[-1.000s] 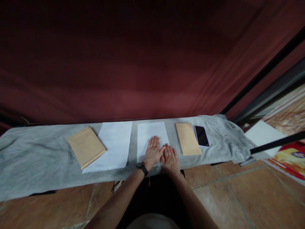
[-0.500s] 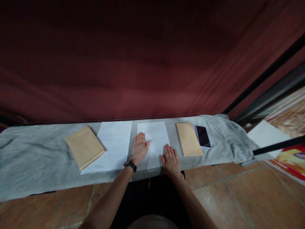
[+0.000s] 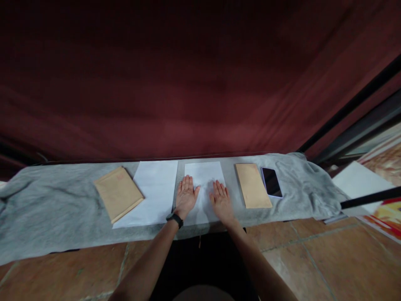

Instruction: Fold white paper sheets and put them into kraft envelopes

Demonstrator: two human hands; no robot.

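Observation:
Flat on a white sheet of paper (image 3: 205,171) rest both of my hands, palms down. My left hand (image 3: 186,197), with a dark watch (image 3: 175,219) at its wrist, covers the sheet's left side with fingers stretched out. Over the right side lies my right hand (image 3: 222,204), its fingers also extended. Neither hand grips anything. Left of this sheet is a larger spread of white paper (image 3: 158,188), its left edge partly under a brown envelope (image 3: 119,193).
A narrower brown envelope (image 3: 253,186) lies to the right, beside a smartphone (image 3: 272,182). Grey cloth (image 3: 62,205) covers the long, narrow surface. Behind it stands a dark red panel (image 3: 188,104). Black bars (image 3: 354,102) and printed sheets (image 3: 385,215) are at far right.
My right hand has slid forward and slightly inward over the sheet, level with the left. My left hand stays at about the same place on the paper. The view has shifted slightly.

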